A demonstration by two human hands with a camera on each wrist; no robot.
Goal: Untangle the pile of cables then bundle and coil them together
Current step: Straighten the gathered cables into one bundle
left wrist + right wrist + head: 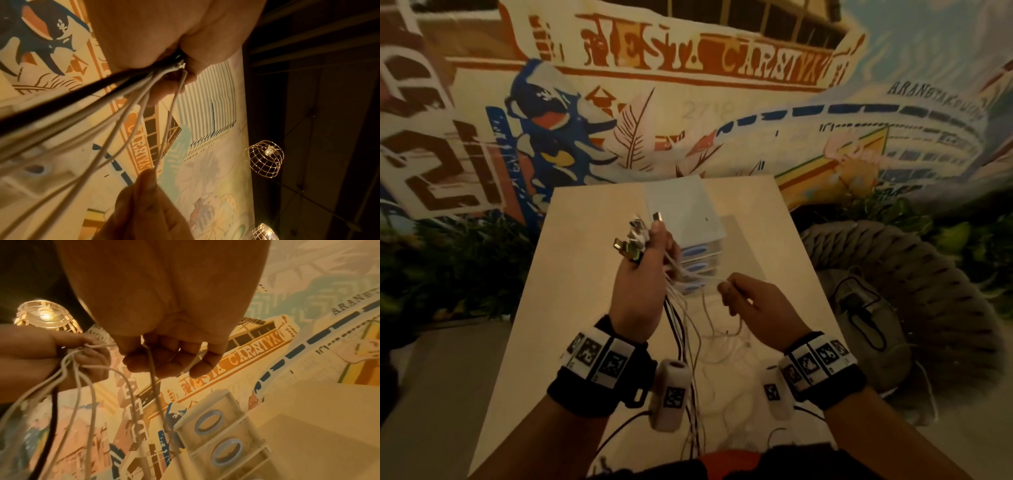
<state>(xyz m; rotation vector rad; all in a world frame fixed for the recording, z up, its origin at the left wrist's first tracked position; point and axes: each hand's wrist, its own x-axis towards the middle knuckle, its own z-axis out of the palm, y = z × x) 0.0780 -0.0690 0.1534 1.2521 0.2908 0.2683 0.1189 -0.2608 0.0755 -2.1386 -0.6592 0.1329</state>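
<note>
Left hand (640,274) raised, fist clasping cables (681,308), right hand (753,305) beside, grip pinching one white strand (152,369)

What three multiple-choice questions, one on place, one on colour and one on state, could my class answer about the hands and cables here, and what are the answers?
1. Where do the plug ends stick out?
A. above the left hand
B. flat on the table
C. inside a drawer

2. What colours are the cables?
A. all red
B. white and black
C. all green

3. What is the right hand doing?
A. lying flat on the table
B. pinching one white cable
C. pulling a drawer open

Answers:
1 A: the plug ends fan out above the left hand.
2 B: white strands and a black one make up the cables.
3 B: the right hand pinches a single white cable beside the drawers.
</note>
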